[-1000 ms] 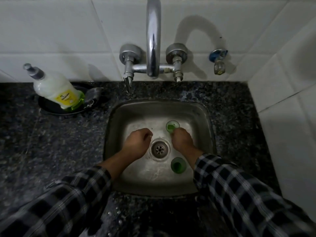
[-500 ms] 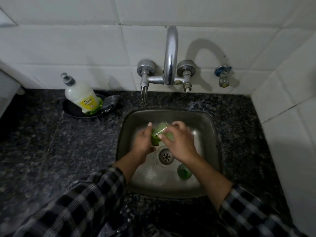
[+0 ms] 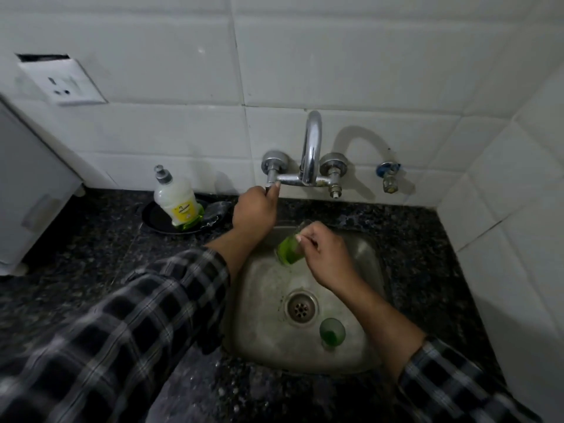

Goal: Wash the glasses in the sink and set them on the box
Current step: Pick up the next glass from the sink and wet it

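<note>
A small steel sink (image 3: pixel 370 355) is set in a dark granite counter. My right hand (image 3: pixel 325 257) holds a green glass (image 3: pixel 289 249), tilted, over the back of the basin under the chrome tap spout (image 3: pixel 311 148). My left hand (image 3: pixel 254 213) has its fingers closed on the left tap handle (image 3: pixel 271 178). A second green glass (image 3: pixel 332 331) stands upright in the basin, right of the drain (image 3: pixel 301 307). No water stream is visible. No box on which glasses stand can be made out for sure.
A dish-soap bottle (image 3: pixel 177 203) stands in a black dish (image 3: pixel 152 219) with a scrubber (image 3: pixel 215 213) left of the tap. A white appliance (image 3: pixel 27 190) fills the far left. A wall socket (image 3: pixel 61 83), a small blue-handled valve (image 3: pixel 389 178) and tiled walls surround the counter.
My left hand let go of the glass and moved up to the left tap handle. My right hand kept the glass. The camera pulled back and up.
</note>
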